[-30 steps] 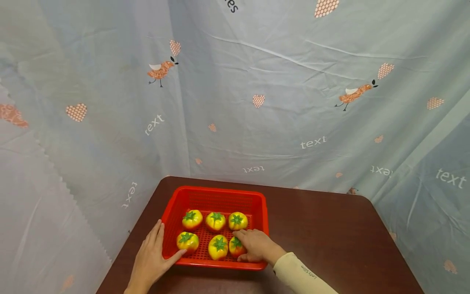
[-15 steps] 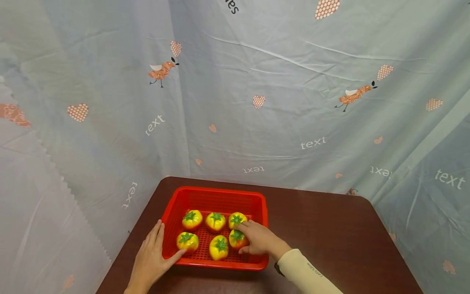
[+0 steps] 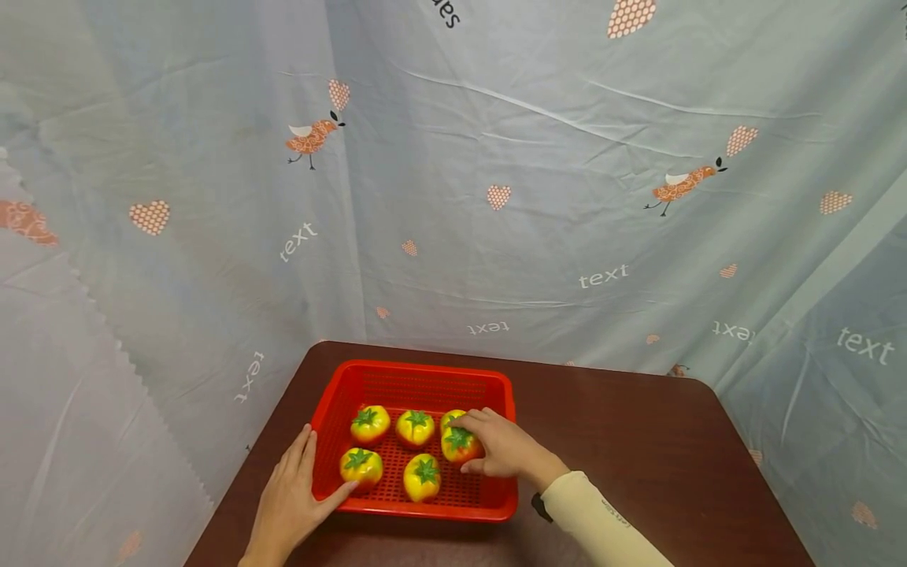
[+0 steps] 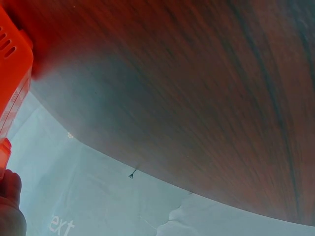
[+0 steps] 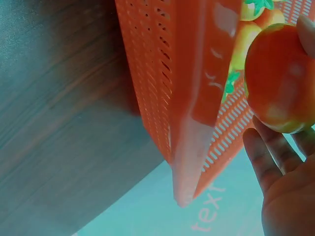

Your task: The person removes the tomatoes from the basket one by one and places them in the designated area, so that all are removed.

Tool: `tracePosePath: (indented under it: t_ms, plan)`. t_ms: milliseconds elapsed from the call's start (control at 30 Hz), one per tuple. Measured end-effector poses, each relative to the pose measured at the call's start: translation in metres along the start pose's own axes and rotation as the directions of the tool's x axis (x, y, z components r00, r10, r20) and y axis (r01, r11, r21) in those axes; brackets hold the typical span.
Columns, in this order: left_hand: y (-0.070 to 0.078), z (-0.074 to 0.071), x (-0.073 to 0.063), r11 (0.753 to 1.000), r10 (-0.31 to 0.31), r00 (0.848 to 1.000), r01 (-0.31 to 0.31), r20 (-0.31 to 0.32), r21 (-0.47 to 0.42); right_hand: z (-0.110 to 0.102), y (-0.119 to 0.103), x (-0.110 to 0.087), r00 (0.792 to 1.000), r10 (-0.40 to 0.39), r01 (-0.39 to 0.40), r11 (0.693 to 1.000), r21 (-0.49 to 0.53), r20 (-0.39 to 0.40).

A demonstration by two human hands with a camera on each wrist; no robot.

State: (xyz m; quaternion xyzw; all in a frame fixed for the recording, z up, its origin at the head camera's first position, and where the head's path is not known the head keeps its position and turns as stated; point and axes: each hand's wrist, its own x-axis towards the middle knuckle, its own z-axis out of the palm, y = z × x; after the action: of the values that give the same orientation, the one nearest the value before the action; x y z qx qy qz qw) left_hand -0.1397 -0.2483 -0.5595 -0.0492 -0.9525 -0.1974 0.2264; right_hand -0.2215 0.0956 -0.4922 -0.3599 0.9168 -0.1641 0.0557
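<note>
Right fingers (image 3: 473, 423) hold a fruit (image 3: 461, 446); left fingers (image 3: 294, 457) touch the basket (image 3: 425, 368).

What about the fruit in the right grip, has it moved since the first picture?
Yes. In the head view, the held fruit has moved up the picture, away from the basket's near rim, partly hiding the back-right fruit.

The left hand (image 3: 286, 496) lies palm down, its fingers (image 3: 307, 458) straight and close together, pointing forward, its thumb (image 3: 337, 498) spread wide to the right. The left wrist (image 3: 264, 550) runs off the bottom edge. The right hand (image 3: 505, 447) reaches leftward, fingers and thumb curved in a hold (the right wrist view shows its palm side); the right forearm (image 3: 602, 524), in a pale sleeve, slants to the lower right.
</note>
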Motion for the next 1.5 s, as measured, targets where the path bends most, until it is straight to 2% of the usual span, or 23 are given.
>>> tracePosePath:
  t_ms: [300, 700, 1100, 1500]
  plan:
    - [0.000, 0.000, 0.000, 1.000, -0.015, 1.000, 0.015, 0.020, 0.008, -0.017, 0.004, 0.000, 0.999, -0.012, 0.013, 1.000, 0.009, -0.045]
    - [-0.001, 0.001, -0.001, 1.000, -0.001, 1.000, 0.001, 0.004, 0.003, -0.038, 0.012, 0.001, 0.994, -0.026, 0.027, 1.000, 0.008, -0.108]
    - [0.001, 0.001, -0.001, 1.000, 0.002, 1.000, -0.002, -0.009, -0.001, -0.051, 0.025, -0.008, 0.989, 0.049, -0.045, 0.998, 0.038, -0.137]
    - [0.001, 0.002, -0.001, 1.000, 0.010, 1.000, -0.010, -0.019, 0.002, -0.054, 0.048, -0.019, 0.979, 0.070, -0.065, 0.997, 0.031, -0.192]
